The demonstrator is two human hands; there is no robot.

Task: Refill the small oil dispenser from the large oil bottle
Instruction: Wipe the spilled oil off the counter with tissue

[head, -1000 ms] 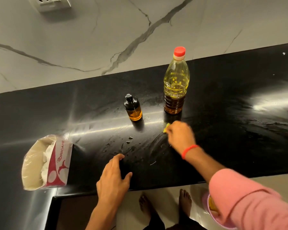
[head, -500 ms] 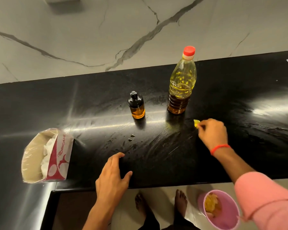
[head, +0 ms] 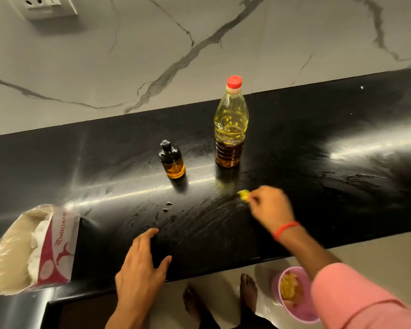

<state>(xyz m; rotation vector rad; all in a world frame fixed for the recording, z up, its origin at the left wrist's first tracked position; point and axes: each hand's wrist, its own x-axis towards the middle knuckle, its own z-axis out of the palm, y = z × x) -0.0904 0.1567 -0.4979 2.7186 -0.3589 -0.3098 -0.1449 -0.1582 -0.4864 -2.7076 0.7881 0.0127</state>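
Observation:
The small oil dispenser [head: 171,160], dark-topped with amber oil low in it, stands capped on the black counter [head: 318,186]. To its right the large oil bottle [head: 230,124] stands upright with its red cap on. My right hand [head: 269,207] presses a small yellow wad [head: 244,194] against the counter in front of the large bottle, fingers curled round it. My left hand [head: 142,264] rests flat near the counter's front edge, fingers spread, holding nothing.
A tissue pack [head: 36,250] lies open at the counter's left end. A pink bin [head: 294,295] with yellowish scraps sits on the floor beside my bare feet. Oil smears and small drops [head: 167,206] mark the counter. A wall socket [head: 45,7] is at top left.
My right hand with the yellow wad swept right along the counter, then came back slightly left. The left hand stayed put. The view shifted a little.

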